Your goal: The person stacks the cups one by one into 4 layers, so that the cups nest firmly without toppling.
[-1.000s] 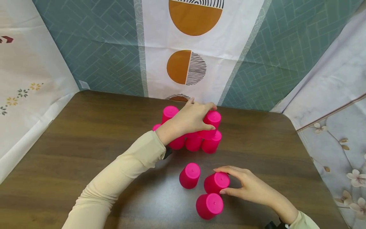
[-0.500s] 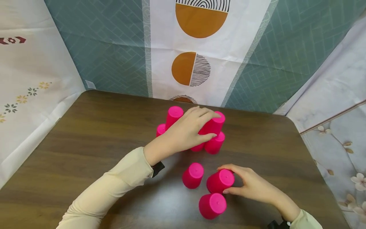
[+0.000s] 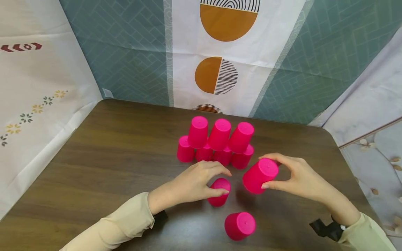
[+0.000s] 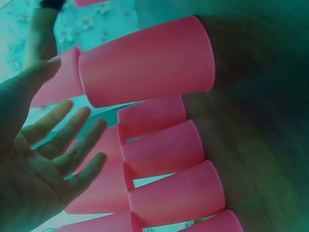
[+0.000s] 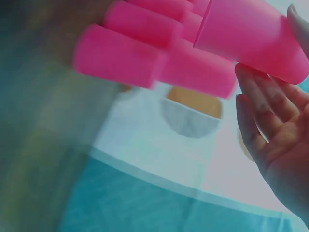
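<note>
My right hand (image 3: 303,177) grips an upside-down pink cup (image 3: 257,177) between thumb and fingers. The cup is tilted and raised off the table. My left hand (image 3: 191,183) hovers at a second pink cup (image 3: 219,201), which stands upside down on the table, partly covered by the thumb. In the left wrist view, the fingers of the left hand (image 4: 58,164) are spread and do not close round that standing cup (image 4: 149,63). Toward the back, a row of several cups (image 3: 185,150) carries three upside-down cups (image 3: 220,134) as an upper layer.
Another upside-down pink cup (image 3: 239,226) stands near the front of the brown wooden table (image 3: 125,139). A patterned cloth (image 3: 132,62) hangs behind the table's back edge, and light cloths (image 3: 37,76) hang at the sides.
My left hand has let go of the upper right cup of the stack and come back toward the front. My right hand has lifted its cup off the table and moved it toward the stack.
</note>
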Demonstrator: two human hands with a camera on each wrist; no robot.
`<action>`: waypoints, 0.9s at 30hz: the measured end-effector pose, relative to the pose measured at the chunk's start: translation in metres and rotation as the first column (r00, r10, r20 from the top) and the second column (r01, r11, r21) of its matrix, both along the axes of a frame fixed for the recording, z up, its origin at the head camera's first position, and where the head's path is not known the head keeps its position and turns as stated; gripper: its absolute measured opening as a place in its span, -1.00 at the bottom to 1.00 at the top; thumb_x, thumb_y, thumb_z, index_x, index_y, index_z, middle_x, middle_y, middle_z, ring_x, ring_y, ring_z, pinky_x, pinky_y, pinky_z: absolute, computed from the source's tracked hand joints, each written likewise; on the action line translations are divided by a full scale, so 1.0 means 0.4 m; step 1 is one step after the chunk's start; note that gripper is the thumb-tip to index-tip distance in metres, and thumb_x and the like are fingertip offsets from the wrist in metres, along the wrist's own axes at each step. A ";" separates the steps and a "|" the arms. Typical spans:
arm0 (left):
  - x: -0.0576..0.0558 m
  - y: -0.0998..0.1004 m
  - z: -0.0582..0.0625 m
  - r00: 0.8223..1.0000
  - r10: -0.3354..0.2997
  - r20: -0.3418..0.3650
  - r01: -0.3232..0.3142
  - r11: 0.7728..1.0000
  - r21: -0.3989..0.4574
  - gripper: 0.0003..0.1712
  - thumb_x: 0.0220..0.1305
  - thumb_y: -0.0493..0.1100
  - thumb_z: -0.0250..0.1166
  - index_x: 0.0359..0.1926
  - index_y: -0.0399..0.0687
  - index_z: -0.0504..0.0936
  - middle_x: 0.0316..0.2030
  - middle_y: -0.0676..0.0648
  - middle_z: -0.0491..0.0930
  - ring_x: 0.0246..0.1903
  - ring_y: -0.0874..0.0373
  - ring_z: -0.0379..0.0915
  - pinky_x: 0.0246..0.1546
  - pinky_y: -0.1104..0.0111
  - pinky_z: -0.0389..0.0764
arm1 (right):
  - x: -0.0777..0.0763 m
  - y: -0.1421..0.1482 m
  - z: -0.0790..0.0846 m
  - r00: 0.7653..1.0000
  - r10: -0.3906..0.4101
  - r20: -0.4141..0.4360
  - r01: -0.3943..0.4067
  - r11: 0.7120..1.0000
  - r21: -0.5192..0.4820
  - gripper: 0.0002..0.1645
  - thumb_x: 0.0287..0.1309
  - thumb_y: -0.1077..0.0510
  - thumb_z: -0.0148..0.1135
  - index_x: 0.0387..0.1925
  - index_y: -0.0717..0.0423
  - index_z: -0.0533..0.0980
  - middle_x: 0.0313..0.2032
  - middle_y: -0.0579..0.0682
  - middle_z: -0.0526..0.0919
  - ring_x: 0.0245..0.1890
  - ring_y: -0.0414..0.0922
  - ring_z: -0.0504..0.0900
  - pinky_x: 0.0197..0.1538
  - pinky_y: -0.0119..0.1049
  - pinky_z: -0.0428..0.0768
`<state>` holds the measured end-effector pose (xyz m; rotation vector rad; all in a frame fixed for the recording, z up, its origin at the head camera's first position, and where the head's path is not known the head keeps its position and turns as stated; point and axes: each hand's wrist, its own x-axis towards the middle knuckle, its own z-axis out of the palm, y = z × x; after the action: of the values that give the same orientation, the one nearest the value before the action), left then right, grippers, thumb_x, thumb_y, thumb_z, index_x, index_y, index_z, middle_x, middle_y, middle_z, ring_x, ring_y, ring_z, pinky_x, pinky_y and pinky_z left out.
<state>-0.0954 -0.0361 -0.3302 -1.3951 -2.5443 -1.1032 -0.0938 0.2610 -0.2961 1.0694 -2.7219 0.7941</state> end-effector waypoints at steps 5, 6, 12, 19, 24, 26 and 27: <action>0.011 -0.007 -0.022 0.986 0.029 0.164 -0.015 0.996 -0.086 -0.46 0.02 0.06 0.42 0.03 0.03 0.53 -0.07 0.12 0.53 -0.16 0.34 0.45 -0.18 0.55 0.52 | -0.026 -0.001 0.082 0.989 -0.026 -0.142 0.021 0.999 -0.038 -0.10 -0.53 0.12 0.65 0.06 -0.01 0.49 -0.11 -0.30 0.61 -0.11 -0.46 0.53 -0.11 -0.64 0.43; 0.014 -0.006 -0.026 0.981 0.024 0.192 -0.008 0.996 -0.084 -0.45 0.01 0.06 0.42 0.03 0.03 0.52 -0.07 0.12 0.52 -0.17 0.36 0.44 -0.20 0.55 0.53 | -0.032 -0.002 0.096 0.987 -0.032 -0.160 0.025 0.998 -0.050 -0.08 -0.55 0.15 0.66 0.06 0.01 0.50 -0.11 -0.29 0.61 -0.11 -0.47 0.53 -0.11 -0.65 0.42; 0.026 0.003 -0.048 0.964 0.002 0.266 0.017 0.997 -0.072 -0.46 0.05 -0.03 0.42 0.06 0.00 0.48 -0.05 0.11 0.48 -0.16 0.37 0.41 -0.22 0.56 0.54 | -0.069 -0.018 0.147 0.973 -0.089 -0.213 0.065 0.991 -0.117 -0.04 -0.59 0.25 0.65 0.08 0.02 0.51 -0.14 -0.37 0.60 -0.20 -0.50 0.52 -0.19 -0.66 0.40; 0.030 0.008 -0.066 0.948 0.005 0.320 0.013 0.998 -0.054 -0.50 0.04 -0.15 0.42 0.03 -0.06 0.49 -0.08 0.05 0.51 -0.18 0.38 0.42 -0.23 0.55 0.55 | -0.110 -0.057 0.166 0.958 -0.227 -0.177 0.190 0.960 -0.204 -0.16 -0.34 0.29 0.56 0.12 -0.07 0.50 -0.21 -0.57 0.53 -0.23 -0.54 0.50 -0.19 -0.61 0.36; 0.028 0.003 -0.080 0.939 -0.020 0.343 0.024 1.000 -0.008 -0.48 -0.02 -0.24 0.44 0.00 -0.01 0.46 -0.12 0.05 0.54 -0.21 0.38 0.43 -0.21 0.55 0.54 | -0.145 -0.100 0.155 0.946 -0.308 -0.100 0.272 0.924 -0.270 -0.27 -0.15 0.15 0.50 0.15 -0.17 0.47 -0.21 -0.45 0.57 -0.31 -0.48 0.52 -0.22 -0.56 0.38; 0.028 0.006 -0.089 0.934 -0.026 0.357 0.025 1.000 0.010 -0.47 -0.04 -0.26 0.45 -0.01 0.01 0.46 -0.16 0.07 0.55 -0.23 0.39 0.43 -0.21 0.55 0.53 | -0.158 -0.110 0.147 0.943 -0.325 -0.072 0.292 0.912 -0.287 -0.30 -0.11 0.10 0.47 0.15 -0.15 0.46 -0.18 -0.32 0.60 -0.31 -0.44 0.53 -0.23 -0.56 0.41; 0.028 0.007 -0.092 0.928 -0.029 0.372 0.023 1.000 0.021 -0.47 -0.05 -0.28 0.45 -0.02 0.01 0.46 -0.18 0.08 0.56 -0.24 0.39 0.44 -0.21 0.55 0.53 | -0.165 -0.114 0.144 0.942 -0.329 -0.070 0.296 0.910 -0.292 -0.31 -0.10 0.08 0.47 0.15 -0.12 0.46 -0.17 -0.26 0.62 -0.32 -0.40 0.53 -0.24 -0.56 0.42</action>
<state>-0.0843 -0.0332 -0.3672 -1.3268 -2.7585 -1.5224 -0.1599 0.2153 -0.2385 0.5809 -2.4938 0.9819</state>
